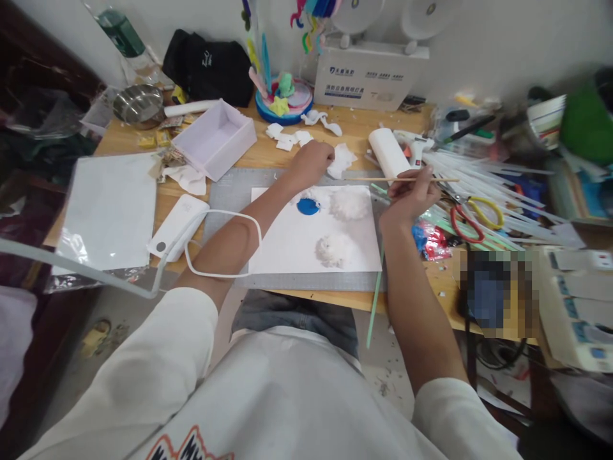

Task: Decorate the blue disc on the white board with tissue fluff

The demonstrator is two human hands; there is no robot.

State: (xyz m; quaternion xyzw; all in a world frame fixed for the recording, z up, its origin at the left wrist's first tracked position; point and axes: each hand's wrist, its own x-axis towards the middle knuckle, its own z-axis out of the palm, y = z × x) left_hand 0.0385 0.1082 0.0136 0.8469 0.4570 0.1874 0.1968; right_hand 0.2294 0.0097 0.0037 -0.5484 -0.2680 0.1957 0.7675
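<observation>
My right hand (416, 191) is closed round a thin wooden stick (364, 179), which lies nearly level and points left. Curled fingers end my left hand (313, 163), close beside a crumpled white tissue-like piece (341, 160); whether they grip anything is hidden. Under my left forearm and between both arms lies a white sheet (287, 249). On it are a blue disc (308, 206) with white fluff at its edge, and two fluffy white heaps, an upper one (350, 203) and a lower one (331, 250). Small white squares (286, 140) rest behind my left hand.
A grey cutting mat (225, 191) lies beneath the sheet. To the left are a pale box (215, 140), a white device (178, 223) and a lamp's looped white arm (223, 275). Scissors (472, 220), a glue gun (419, 152) and translucent sticks (507, 198) crowd the right.
</observation>
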